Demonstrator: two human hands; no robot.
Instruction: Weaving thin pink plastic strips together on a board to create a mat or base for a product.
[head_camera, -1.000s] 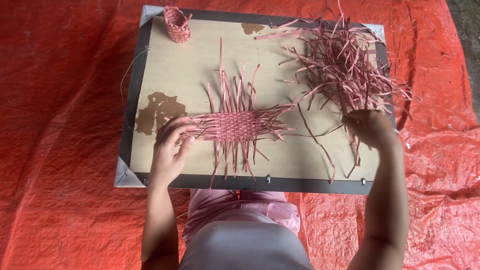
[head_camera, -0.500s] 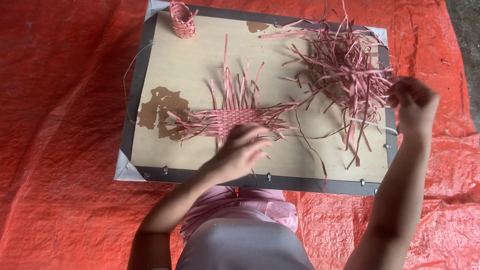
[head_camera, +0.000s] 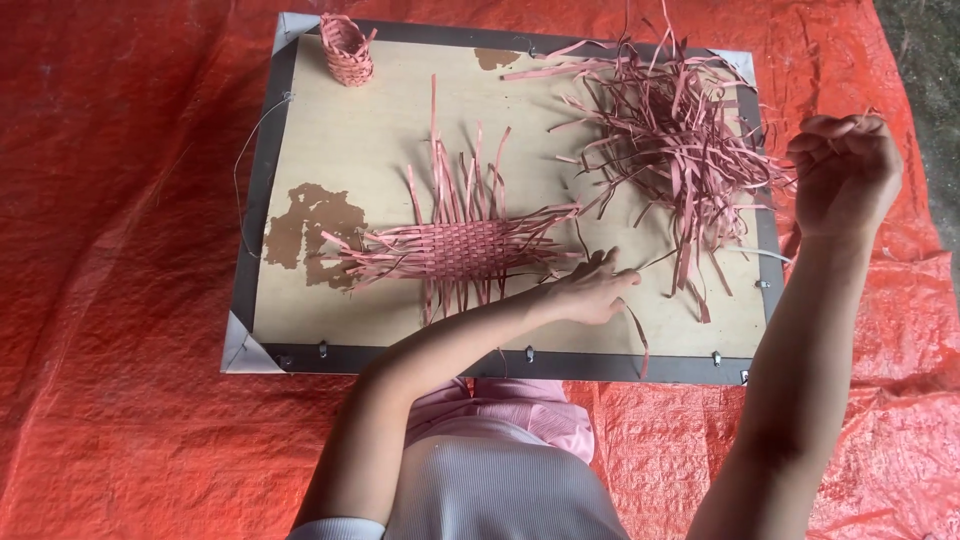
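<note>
A wooden board (head_camera: 350, 170) with a dark frame lies on an orange tarp (head_camera: 110, 250), and everything else sits in relation to it. Near the board's far left corner stands a small woven pink basket (head_camera: 347, 48); whether anything is inside it cannot be made out. A thin cord (head_camera: 245, 170) trails along the board's left edge. At the board's middle lies a flat woven mat of pink strips (head_camera: 460, 250), its loose ends fanning out on all sides. Just right of the mat, toward the board's near edge, the left hand (head_camera: 590, 290) rests palm down on the board with fingers stretched forward and slightly spread; its fingertips touch a thin pink strip (head_camera: 660, 262) that runs rightward, but whether they pinch it cannot be told. Over the board's far right part spreads a loose tangled pile of pink strips (head_camera: 670, 130). Past the board's right edge, the right hand (head_camera: 845, 170) is raised above the tarp, fingers curled in to a loose fist, apparently pinching the thin end of a strip.
</note>
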